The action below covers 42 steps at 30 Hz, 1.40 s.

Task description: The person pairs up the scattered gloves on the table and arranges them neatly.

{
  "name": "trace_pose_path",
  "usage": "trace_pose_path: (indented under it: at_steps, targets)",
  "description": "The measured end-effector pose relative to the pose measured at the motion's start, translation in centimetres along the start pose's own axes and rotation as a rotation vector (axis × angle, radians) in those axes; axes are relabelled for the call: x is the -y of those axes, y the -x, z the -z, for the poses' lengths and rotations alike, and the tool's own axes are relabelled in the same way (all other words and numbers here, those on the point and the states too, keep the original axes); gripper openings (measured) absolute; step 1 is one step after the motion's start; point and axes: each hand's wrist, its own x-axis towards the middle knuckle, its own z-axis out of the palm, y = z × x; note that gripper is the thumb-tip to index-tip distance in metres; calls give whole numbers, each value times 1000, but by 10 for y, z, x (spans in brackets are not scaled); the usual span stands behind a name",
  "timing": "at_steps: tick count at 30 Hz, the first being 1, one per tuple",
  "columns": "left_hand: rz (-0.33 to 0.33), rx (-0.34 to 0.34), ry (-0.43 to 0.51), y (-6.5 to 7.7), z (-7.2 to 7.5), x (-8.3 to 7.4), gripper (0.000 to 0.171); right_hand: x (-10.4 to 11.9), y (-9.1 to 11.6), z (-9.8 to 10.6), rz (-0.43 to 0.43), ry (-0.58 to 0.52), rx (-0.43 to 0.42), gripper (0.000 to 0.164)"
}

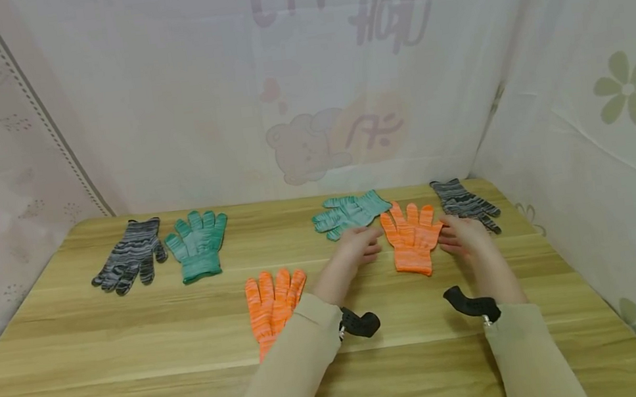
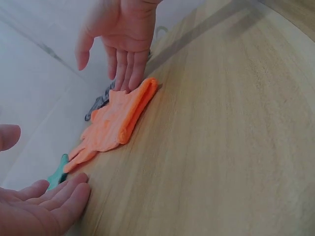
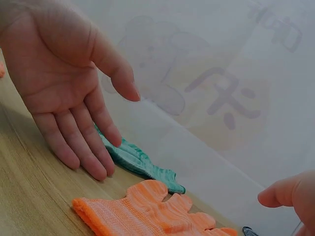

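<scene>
An orange knit glove [image 1: 413, 243] lies flat on the table between my two hands, its fingers pointing to the far edge. My left hand [image 1: 358, 246] is just left of it, palm turned inward, fingers extended and holding nothing. On the other side, my right hand [image 1: 468, 236] has its fingertips at the glove's edge; whether they touch it I cannot tell. Beyond my left hand, a green glove [image 1: 349, 213] lies sideways. A grey-black striped glove [image 1: 461, 202] lies behind my right hand, partly hidden. In the left wrist view, the right hand [image 2: 129, 44] has straight fingers.
A second orange glove [image 1: 271, 303] lies nearer me, partly covered by my left sleeve. Toward the far left are another green glove [image 1: 199, 246] and another striped glove [image 1: 133, 254]. Printed cloth [image 1: 211, 105] hangs behind and beside the wooden table [image 1: 134, 353].
</scene>
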Motion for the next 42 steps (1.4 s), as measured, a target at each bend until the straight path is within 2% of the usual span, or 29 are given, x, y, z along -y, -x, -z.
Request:
trace_pose_path:
  at_steps: [9,19,32,36,42]
  targets:
    - [-7,10,47,-7,-8,2,54,0,0,-2,-9,-38,16,78]
    - [5,-13,31,-14,-15,3,51,0,-2,-4,-30,-45,-6,77]
    - [-19,-20,-93,-18,-19,8,46,-4,-3,-3,-34,-49,-2,64]
    - [-17,-54,-144,-16,-23,7,45,-5,-4,-4,-23,-25,-6,60]
    - [-6,-113,-221,-15,-28,5,31,-6,-5,-6,-22,6,-27,61]
